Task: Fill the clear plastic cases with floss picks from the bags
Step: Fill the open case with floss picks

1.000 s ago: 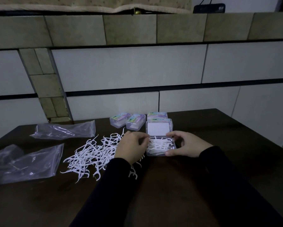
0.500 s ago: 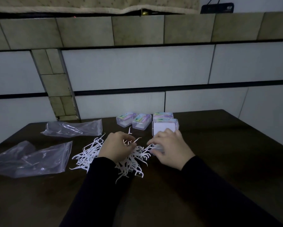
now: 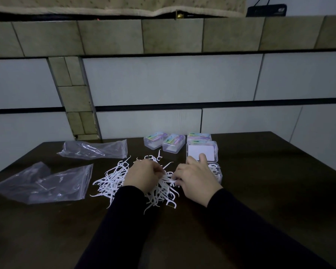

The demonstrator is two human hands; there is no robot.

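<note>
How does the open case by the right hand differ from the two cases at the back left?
The open case has its lid up, showing a plain white inside, and floss picks lie in its base; the two closed cases have their lids shut with colourful labels on top. The open case sits nearer, beside the right hand; the closed ones stand farther back. All are clear plastic.

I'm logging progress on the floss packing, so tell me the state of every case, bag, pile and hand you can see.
Open clear plastic case: lid up, partly filled with picks.
Three closed labelled clear cases: shut, at the table's back.
Loose white floss pick pile: spread on the dark table.
Two clear plastic bags: lying flat, almost empty.
Left hand: gripping picks.
Right hand: pinching picks.
</note>
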